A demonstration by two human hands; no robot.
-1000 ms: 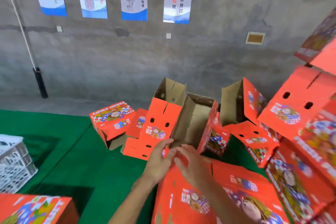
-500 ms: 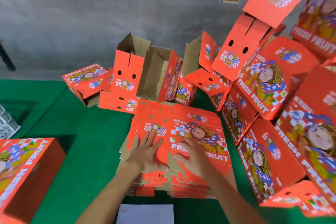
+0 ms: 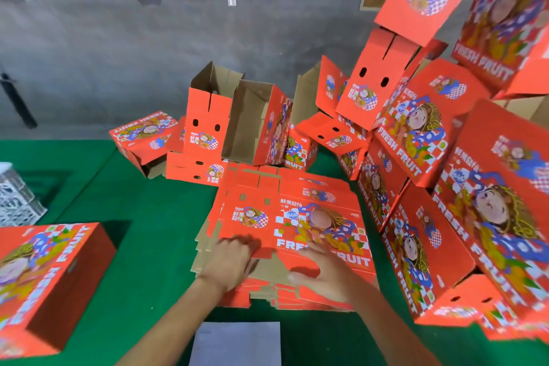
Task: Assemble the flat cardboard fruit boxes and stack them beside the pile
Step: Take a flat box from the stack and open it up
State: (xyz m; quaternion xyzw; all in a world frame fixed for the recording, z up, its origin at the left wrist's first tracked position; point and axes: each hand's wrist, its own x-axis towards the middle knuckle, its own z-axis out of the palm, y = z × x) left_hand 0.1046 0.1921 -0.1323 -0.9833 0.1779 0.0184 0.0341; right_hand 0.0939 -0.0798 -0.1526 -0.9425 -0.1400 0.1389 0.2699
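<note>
Single head view — looks forward-down, close over flat boxes (image 3: 291, 217).

flat stack under both hands
red flat cardboard stack (image 3: 297, 205) lies under left hand (image 3: 228, 258) and right hand (image 3: 323, 273); red assembled cardboard boxes (image 3: 430, 187) right of them.

Under you the green mat (image 3: 142, 246) carries the pile of flat boxes (image 3: 300, 211) at centre, a closed box (image 3: 47, 282) at your left, open and half-folded boxes (image 3: 252, 125) behind, stacked boxes (image 3: 445, 217) at right, and a white crate (image 3: 15, 199) at far left.
</note>
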